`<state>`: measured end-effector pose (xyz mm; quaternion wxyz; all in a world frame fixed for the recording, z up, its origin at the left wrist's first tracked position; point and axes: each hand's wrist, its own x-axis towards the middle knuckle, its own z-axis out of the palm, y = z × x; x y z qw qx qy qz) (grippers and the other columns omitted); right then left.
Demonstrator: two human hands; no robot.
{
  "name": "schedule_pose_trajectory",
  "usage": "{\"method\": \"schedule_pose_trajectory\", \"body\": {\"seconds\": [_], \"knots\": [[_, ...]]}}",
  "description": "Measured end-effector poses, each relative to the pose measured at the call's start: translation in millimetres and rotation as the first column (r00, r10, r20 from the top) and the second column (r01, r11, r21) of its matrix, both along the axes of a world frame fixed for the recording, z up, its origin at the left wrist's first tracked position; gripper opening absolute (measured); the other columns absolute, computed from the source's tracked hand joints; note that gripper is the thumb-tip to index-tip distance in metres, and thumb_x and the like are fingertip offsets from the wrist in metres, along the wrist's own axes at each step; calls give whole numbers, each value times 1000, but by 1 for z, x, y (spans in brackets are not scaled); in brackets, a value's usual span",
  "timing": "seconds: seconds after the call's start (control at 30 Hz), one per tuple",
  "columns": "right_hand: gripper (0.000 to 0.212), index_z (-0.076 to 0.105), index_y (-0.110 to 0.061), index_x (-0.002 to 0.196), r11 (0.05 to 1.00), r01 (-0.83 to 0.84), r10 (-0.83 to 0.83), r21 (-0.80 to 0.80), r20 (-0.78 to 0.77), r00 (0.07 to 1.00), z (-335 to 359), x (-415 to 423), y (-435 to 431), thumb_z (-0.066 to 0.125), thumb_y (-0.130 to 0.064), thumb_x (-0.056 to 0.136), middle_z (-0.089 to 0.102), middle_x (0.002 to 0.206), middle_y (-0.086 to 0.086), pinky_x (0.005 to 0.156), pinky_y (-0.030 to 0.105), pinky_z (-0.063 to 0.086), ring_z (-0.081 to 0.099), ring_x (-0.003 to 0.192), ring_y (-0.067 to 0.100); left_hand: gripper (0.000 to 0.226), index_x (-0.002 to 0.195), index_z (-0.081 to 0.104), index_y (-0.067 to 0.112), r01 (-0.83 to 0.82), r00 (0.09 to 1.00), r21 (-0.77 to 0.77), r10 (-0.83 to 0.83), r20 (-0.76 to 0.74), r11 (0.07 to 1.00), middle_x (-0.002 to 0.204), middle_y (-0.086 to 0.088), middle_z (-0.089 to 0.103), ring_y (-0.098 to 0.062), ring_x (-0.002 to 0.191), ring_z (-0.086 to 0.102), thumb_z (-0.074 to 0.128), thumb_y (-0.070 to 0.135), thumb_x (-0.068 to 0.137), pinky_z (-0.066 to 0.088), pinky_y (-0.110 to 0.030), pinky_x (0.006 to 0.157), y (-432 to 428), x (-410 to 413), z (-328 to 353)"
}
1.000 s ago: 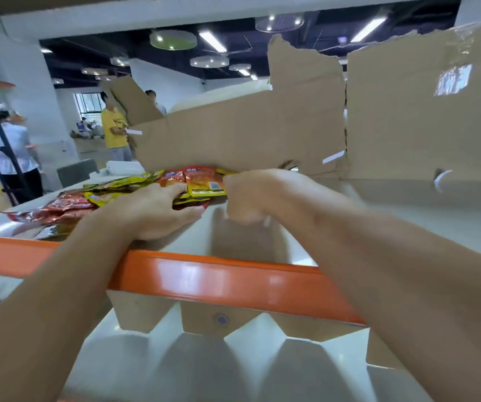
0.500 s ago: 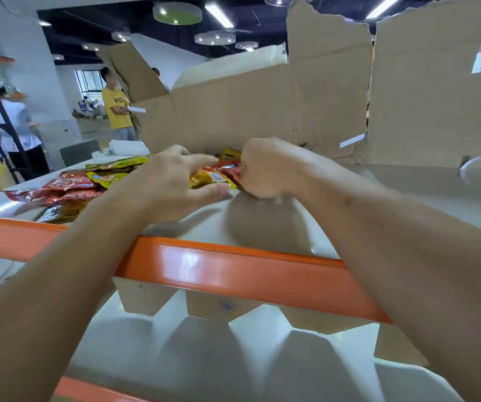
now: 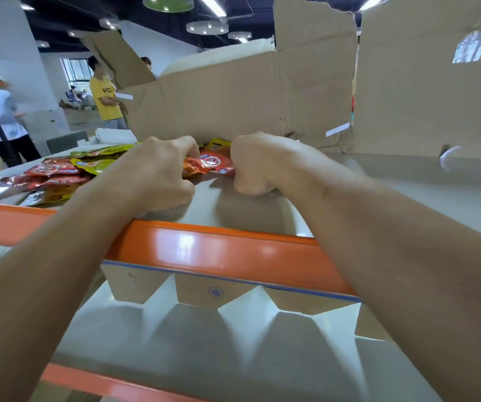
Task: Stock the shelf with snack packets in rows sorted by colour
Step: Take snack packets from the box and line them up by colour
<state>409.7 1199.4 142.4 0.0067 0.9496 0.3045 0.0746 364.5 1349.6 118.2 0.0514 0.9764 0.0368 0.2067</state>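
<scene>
On the white shelf board (image 3: 407, 198), both my hands reach over the orange front rail (image 3: 219, 250). My left hand (image 3: 152, 172) and my right hand (image 3: 256, 163) each curl their fingers round an end of a small bunch of red snack packets (image 3: 211, 163), held between them just above the board. A yellow packet (image 3: 219, 144) peeks out behind the bunch. To the left, a loose pile of red packets (image 3: 50, 175) and yellow packets (image 3: 100, 158) lies on the board.
Torn cardboard panels (image 3: 233, 103) stand along the back of the shelf, with a second panel (image 3: 430, 82) at the right. A lower shelf board (image 3: 204, 343) lies under the rail. People stand in the room at the far left.
The yellow-and-red packets lay under my hands; both hands have closed on the bunch and drawn it nearer the rail. The view has tilted down slightly.
</scene>
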Motion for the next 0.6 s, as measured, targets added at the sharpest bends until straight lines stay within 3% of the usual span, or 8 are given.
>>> {"method": "schedule_pose_trajectory", "body": {"seconds": [0.1, 0.2, 0.33, 0.43, 0.5, 0.6], "knots": [[30, 39, -13, 60, 999, 3, -2, -40, 29, 1000, 2, -11, -8, 49, -8, 87, 42, 58, 0, 28, 20, 29, 38, 49, 13, 53, 131, 53, 26, -20, 1000, 101, 20, 2, 995, 123, -10, 58, -30, 114, 51, 58, 12, 81, 42, -36, 91, -8, 1, -2], [29, 39, -12, 58, 999, 39, -38, -37, 34, 999, -1, -19, -18, 48, -5, 85, 41, 57, 1, 37, 22, 27, 39, 49, 15, 46, 124, 63, 31, 17, 1000, 119, -19, 19, 993, 124, -5, 57, -27, 116, 50, 61, 15, 81, 42, -36, 95, -14, -2, -3], [25, 43, -14, 64, 995, 81, -86, 52, 95, 992, -14, -20, -39, 54, -7, 85, 39, 63, 2, 45, 22, 26, 37, 51, 18, 37, 112, 71, 32, 106, 991, 62, -111, 80, 992, 114, -3, 65, -24, 109, 56, 63, 13, 80, 44, -31, 91, -23, -10, -2], [13, 61, -16, 88, 993, 59, -68, 104, 77, 995, -19, -24, -54, 51, -7, 88, 44, 71, 2, 47, 24, 27, 39, 55, 17, 30, 106, 73, 30, 144, 978, 49, -150, 142, 988, 103, -4, 70, -25, 102, 62, 68, 19, 79, 48, -32, 89, -28, -15, -3], [21, 65, -13, 102, 994, 34, -41, 106, 66, 997, -20, -27, -64, 49, -9, 90, 53, 82, 6, 50, 24, 31, 47, 66, 24, 25, 104, 75, 28, 151, 966, 54, -159, 204, 987, 99, -6, 72, -28, 96, 63, 72, 23, 79, 45, -30, 83, -29, -19, -3], [20, 68, -13, 101, 986, 39, -53, 163, 78, 996, -23, -32, -77, 52, -13, 90, 57, 88, 9, 54, 27, 36, 51, 76, 32, 22, 101, 76, 20, 176, 932, 60, -186, 310, 983, 94, -11, 73, -28, 80, 56, 73, 27, 81, 34, -28, 68, -33, -27, -4]]}}
